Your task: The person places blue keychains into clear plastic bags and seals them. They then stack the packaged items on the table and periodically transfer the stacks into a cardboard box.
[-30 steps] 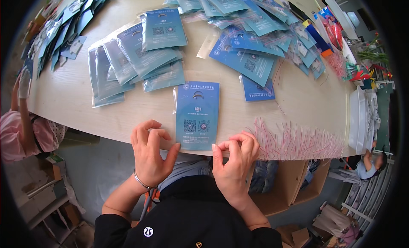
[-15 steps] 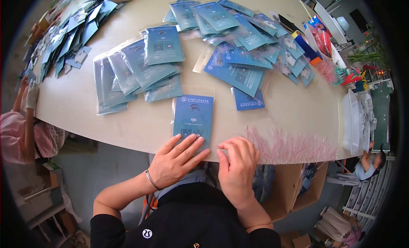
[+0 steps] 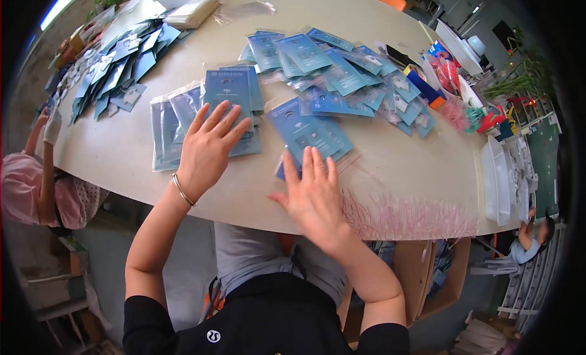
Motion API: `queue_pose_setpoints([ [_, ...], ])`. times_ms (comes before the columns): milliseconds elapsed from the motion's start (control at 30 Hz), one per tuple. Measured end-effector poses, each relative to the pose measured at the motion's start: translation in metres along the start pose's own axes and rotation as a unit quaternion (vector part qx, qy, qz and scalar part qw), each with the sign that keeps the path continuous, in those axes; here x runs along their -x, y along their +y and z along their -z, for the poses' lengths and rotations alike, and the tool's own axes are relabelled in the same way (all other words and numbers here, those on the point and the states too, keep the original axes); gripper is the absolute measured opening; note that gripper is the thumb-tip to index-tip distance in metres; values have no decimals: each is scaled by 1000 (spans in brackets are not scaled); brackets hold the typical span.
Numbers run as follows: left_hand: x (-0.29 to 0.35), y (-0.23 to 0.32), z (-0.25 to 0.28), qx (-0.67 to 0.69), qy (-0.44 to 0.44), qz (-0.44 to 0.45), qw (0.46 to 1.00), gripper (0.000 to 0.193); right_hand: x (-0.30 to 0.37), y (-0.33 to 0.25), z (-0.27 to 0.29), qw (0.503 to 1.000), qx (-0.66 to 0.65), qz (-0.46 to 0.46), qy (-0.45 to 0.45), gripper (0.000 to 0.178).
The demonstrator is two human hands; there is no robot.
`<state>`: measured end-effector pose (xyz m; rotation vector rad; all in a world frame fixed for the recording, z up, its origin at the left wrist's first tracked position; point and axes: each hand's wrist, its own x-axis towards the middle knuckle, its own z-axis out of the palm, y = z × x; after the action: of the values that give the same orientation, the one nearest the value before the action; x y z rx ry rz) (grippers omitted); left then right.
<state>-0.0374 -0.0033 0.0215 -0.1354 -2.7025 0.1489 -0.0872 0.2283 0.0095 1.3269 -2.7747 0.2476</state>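
My left hand (image 3: 210,141) rests with fingers stretched out on a blue card in a clear plastic sleeve (image 3: 227,86), at the top of the left pile of sleeved cards (image 3: 163,132). Its fingers cover the card's lower part. My right hand (image 3: 314,193) has its fingers spread, with fingertips at the lower edge of another sleeved blue card (image 3: 299,124). That card lies at the near end of the larger heap of sleeved cards (image 3: 339,68). Beneath the right fingers, a bit of another blue card peeks out.
Pink-and-clear thin strips (image 3: 415,217) lie along the table's near right edge. Loose blue cards (image 3: 119,65) are heaped at far left, near a person in pink (image 3: 36,190). A white plastic tray (image 3: 495,178) stands at right. Open cardboard boxes (image 3: 406,275) sit below the table.
The sleeved card from the table's near edge now tops the left pile, under my left hand. My right hand has moved forward to the nearest cards of the larger heap, its fingers now spread.
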Motion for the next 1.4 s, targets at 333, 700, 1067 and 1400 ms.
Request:
queue_pose_setpoints([
  [333,0,51,-15,306,-165,-108,931,52,44,-50,-17,976,-197,79,44,61],
  [700,4,52,-13,297,-144,-95,939,71,76,-11,1,948,-236,80,195,29],
  [1067,5,37,-8,524,8,15,852,47,45,-15,-11,990,-113,81,15,58],
  [1400,42,68,5,218,-173,-99,955,63,50,24,8,967,-167,-36,188,20],
])
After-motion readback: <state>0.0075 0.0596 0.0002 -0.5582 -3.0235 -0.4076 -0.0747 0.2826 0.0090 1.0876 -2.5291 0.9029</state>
